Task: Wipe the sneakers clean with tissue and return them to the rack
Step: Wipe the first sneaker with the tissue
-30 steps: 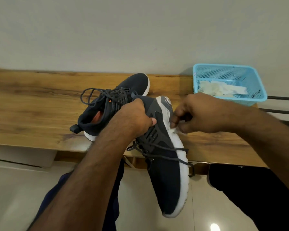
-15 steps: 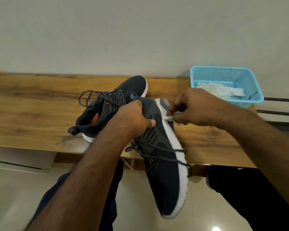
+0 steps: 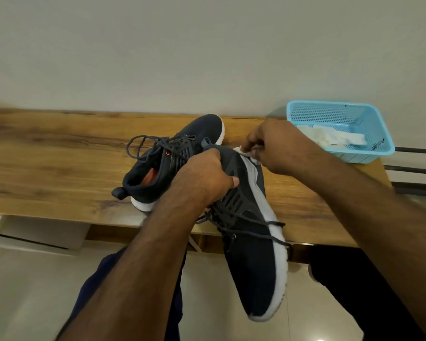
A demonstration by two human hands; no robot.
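Navy mesh sneaker with a white sole (image 3: 250,257) hangs at lower centre of the frame, toe toward the viewer, gripped at its collar by the left hand (image 3: 202,179), fingers curled round it. Just right of that, the right hand (image 3: 278,146) pinches a small white tissue (image 3: 244,152) against the sneaker's heel. A matching second navy sneaker (image 3: 182,156) rests on the wooden bench top (image 3: 59,163) at centre; a light blue plastic basket (image 3: 376,134) of tissues sits at upper right.

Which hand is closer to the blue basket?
Right. The right hand is just left of the blue basket, pinching a tissue. The left hand is farther left, gripping the sneaker.
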